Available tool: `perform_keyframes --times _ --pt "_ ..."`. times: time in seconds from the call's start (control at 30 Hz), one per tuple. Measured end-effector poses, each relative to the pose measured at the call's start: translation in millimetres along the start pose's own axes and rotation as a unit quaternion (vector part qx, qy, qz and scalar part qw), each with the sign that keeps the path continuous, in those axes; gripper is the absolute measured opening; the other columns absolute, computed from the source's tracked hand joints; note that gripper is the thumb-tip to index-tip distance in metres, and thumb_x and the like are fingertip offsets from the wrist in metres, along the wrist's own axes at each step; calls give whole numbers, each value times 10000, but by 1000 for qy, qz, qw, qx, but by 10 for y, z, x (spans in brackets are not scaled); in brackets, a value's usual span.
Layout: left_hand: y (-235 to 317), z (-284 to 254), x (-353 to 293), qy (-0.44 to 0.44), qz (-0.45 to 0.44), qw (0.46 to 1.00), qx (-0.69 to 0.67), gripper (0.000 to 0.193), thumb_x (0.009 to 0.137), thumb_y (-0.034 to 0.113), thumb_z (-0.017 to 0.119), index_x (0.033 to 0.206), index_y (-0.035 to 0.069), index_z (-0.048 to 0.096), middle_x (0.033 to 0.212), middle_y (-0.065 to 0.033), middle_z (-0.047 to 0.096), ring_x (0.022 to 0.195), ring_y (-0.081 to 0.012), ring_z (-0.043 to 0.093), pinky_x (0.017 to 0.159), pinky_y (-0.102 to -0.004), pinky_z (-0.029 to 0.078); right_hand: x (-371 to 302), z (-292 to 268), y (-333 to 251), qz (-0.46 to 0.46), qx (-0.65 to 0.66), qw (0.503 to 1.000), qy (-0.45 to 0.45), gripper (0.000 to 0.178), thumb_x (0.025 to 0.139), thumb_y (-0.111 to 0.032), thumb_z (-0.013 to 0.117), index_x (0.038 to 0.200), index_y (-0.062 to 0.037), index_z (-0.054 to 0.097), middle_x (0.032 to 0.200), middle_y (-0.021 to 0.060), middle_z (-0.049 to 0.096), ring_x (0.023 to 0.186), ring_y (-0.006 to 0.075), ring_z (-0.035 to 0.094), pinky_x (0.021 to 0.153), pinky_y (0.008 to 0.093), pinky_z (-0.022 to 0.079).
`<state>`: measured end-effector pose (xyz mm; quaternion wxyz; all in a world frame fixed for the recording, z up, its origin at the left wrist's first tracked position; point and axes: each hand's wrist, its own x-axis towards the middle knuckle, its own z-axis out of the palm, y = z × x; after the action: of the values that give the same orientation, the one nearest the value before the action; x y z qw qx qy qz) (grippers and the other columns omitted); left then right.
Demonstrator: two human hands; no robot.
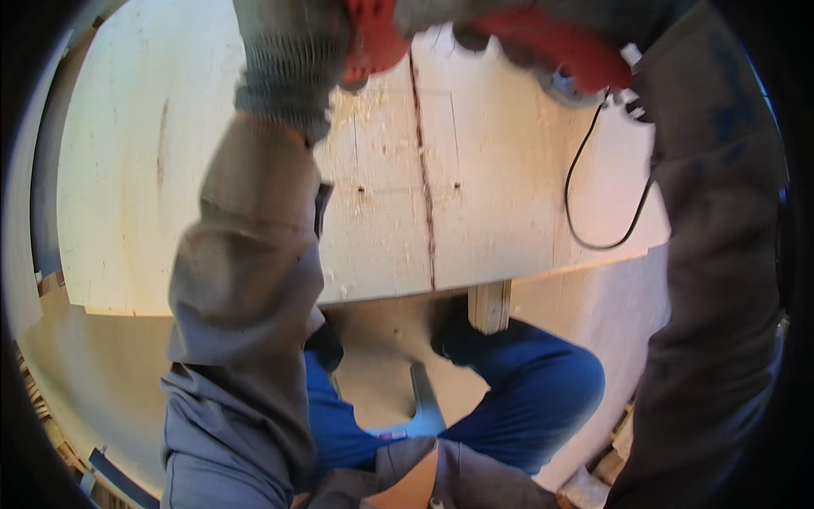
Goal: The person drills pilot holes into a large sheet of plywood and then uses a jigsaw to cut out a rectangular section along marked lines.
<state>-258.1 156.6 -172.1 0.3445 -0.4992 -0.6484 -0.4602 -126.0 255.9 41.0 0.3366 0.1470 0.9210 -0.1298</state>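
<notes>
A red power tool (560, 53) with a black cord (585, 242) is over the far part of a pale wooden board (212, 170). Its exact kind is hard to tell, as the top edge cuts it off and motion blurs it. My left hand (292, 42), in a grey knitted glove, is closed on the tool's left end; the fingertips are out of the picture. My right hand (606, 19), gloved too, reaches in from the right and grips the tool's body. Pencil lines, two small drilled holes and scattered wood shavings mark the board below, beside a dark lengthwise seam (421, 153).
A wooden support leg (489, 307) stands under the board's near edge. My blue-trousered knees (543, 382) are just below that edge, with a light blue stool (415, 420) between them. Wood pieces (610, 467) lie at lower right, and more are stacked at lower left.
</notes>
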Motion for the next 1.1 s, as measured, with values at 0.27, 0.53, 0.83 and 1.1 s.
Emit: perform_keyframes --times 0.27,0.53,0.83,1.1 --pt "434 150 455 49 -299 817 -491 321 992 310 610 1087 5 641 917 -108 701 815 -192 667 770 -342 576 -173 -40 100 18 7 1000 -11 542 824 -289 824 1222 23 630 904 110 727 671 184 717 622 299 623" --pt "711 -132 935 52 -251 839 -480 442 877 308 766 1176 17 620 952 -108 722 847 -226 708 811 -348 605 -540 -62 199 25 28 999 17 549 817 -285 830 1223 24 627 902 110 726 671 186 717 624 302 623" --pt "1554 -448 1147 -110 -141 949 -261 437 861 380 784 1102 42 649 795 -92 703 716 -235 713 716 -352 608 -1279 218 515 48 178 978 100 557 809 -282 837 1224 24 624 899 110 725 671 188 716 626 306 624" --pt "2193 286 905 -134 -212 899 -360 517 888 580 658 706 98 702 488 -57 562 413 -178 550 395 -360 467 -1770 888 1018 180 328 905 201 623 641 -205 792 1208 -5 628 976 125 707 851 259 691 808 382 595"
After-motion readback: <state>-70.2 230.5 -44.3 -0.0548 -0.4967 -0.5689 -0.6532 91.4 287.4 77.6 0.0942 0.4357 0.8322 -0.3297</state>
